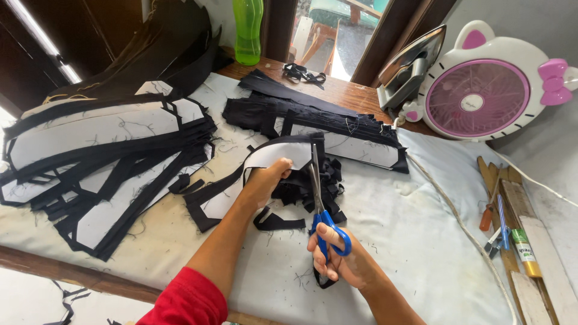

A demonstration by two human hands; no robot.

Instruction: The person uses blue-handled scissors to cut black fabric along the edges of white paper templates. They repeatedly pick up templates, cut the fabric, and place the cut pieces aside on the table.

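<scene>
The left hand is clenched on a white, black-edged fabric piece, lifting it just above the desk so its edge meets the blades. The right hand has its fingers through the blue handles of the scissors, which point away from the person, long axis running near to far, blades slightly parted at the black border.

Left hand holds a white-and-black fabric piece while right hand works blue-handled scissors along it.

A small glue tube — green label, yellow-orange base — lies among the wooden slats at the right. A green plastic bottle stands upright at the table's far edge.
</scene>
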